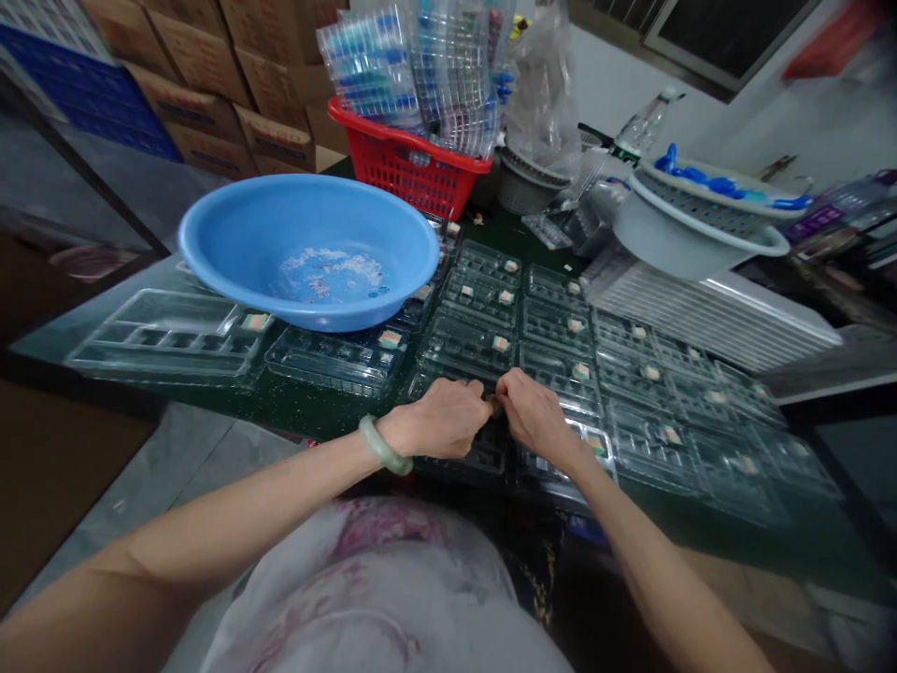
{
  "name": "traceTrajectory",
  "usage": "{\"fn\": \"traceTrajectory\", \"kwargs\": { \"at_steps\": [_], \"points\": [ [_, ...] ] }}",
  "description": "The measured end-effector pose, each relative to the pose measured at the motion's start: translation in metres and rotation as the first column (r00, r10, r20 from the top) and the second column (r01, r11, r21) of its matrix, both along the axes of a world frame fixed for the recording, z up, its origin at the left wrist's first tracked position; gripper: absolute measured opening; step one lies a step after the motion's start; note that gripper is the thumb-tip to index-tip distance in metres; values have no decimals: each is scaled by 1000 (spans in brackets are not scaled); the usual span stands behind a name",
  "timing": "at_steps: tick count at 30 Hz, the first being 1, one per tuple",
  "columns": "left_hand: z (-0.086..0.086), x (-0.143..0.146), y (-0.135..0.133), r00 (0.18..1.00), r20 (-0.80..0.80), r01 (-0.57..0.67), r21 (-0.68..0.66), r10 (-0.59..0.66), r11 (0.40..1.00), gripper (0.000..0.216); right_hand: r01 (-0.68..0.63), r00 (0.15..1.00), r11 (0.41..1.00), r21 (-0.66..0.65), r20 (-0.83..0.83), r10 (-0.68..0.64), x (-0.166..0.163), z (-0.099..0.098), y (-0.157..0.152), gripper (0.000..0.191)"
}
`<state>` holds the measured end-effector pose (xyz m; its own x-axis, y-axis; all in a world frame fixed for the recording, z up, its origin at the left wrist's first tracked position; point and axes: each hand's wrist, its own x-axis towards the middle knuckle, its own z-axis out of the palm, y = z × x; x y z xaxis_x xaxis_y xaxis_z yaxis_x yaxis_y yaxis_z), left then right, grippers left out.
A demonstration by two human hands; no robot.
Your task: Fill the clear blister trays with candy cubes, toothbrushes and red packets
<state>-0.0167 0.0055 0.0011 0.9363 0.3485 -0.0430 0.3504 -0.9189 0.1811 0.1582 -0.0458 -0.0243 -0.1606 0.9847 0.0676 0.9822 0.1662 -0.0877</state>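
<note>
Close together at the front of the table, my left hand (448,416) and my right hand (536,418) meet fingertip to fingertip. Both are closed in a pinch around something small and dark that I cannot make out. Beneath them lie clear plastic compartment trays (466,338), laid out in rows. Many of these trays hold a small striped, pale and coloured piece in one compartment. A green bangle (384,446) circles my left wrist. To the left of my hands, a large blue basin (308,243) sits on some trays, with white and dark bits at its bottom.
A red basket (413,168) full of clear packs stands at the back. Right of it are a grey basket (529,182) and a pale basin (693,229) topped by a colander (721,192). Stacked trays (715,308) lie at right; cardboard boxes (203,84) rise behind.
</note>
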Motion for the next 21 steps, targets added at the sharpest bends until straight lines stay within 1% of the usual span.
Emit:
{"fn": "traceTrajectory", "kwargs": {
  "at_steps": [5,8,10,12,13,15,17,19,21],
  "points": [
    [-1,1,1,1000,2,-7,-48,7,999,39,32,996,999,36,-86,-28,1,2,-2,11],
    [-4,1,3,999,34,-3,-69,6,998,40,80,976,995,51,-207,-68,4,7,0,10],
    [-4,-1,7,998,60,-9,-125,16,992,39,90,947,994,55,-315,-68,7,12,1,9],
    [-1,-4,11,991,121,-36,-213,63,976,38,49,917,998,31,-398,-33,11,16,2,8],
    [2,-7,14,978,182,-53,-258,102,965,38,15,906,1000,7,-424,-10,12,18,2,7],
    [9,-15,19,920,325,-103,-342,220,934,37,-47,897,998,-48,-441,21,12,20,3,6],
    [17,-25,22,840,411,-157,-438,353,885,34,-69,911,993,-94,-411,25,10,20,3,4],
    [23,-36,23,775,426,-177,-564,467,807,30,-62,940,991,-116,-341,19,5,19,4,1],
    [27,-49,22,706,432,-164,-672,562,722,28,-54,970,992,-118,-243,24,-1,19,4,3]
  ]
}}
